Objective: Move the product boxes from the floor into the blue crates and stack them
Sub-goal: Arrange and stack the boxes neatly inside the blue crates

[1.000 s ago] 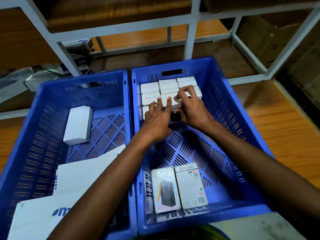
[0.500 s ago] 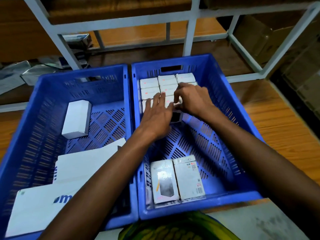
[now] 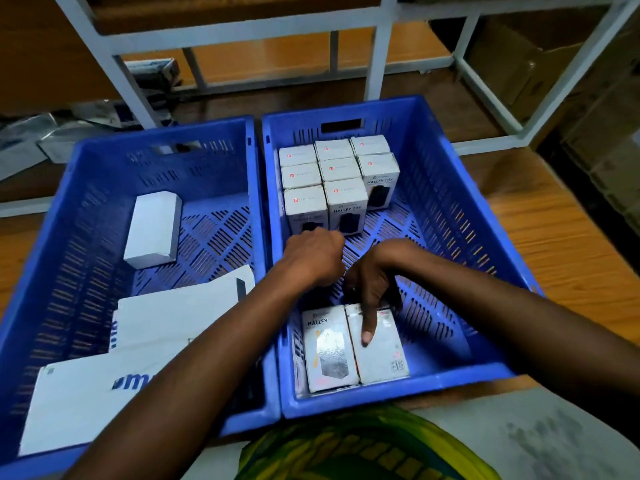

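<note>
Two blue crates sit side by side on the floor. In the right crate (image 3: 446, 382), several white HALLEY product boxes (image 3: 339, 169) stand upright in tight rows at the far end. Two more lie flat at the near end: a left flat box (image 3: 329, 351) and a right flat box (image 3: 384, 358). My right hand (image 3: 372, 284) hangs fingers-down over them, index fingertip resting on the right flat box, not gripping it. My left hand (image 3: 313, 258) is curled into a loose fist above the crate's floor, holding nothing.
The left crate (image 3: 86, 202) holds a small white box (image 3: 154, 230) and two large flat white boxes (image 3: 180, 313). A white metal shelf frame (image 3: 379, 57) stands behind the crates. Cardboard cartons (image 3: 519, 71) are at the right, plastic bags (image 3: 41, 140) at the far left.
Both hands have pulled back from the upright rows at the far end. My right hand has dropped onto the flat boxes near me, and my left hand has closed into a fist.
</note>
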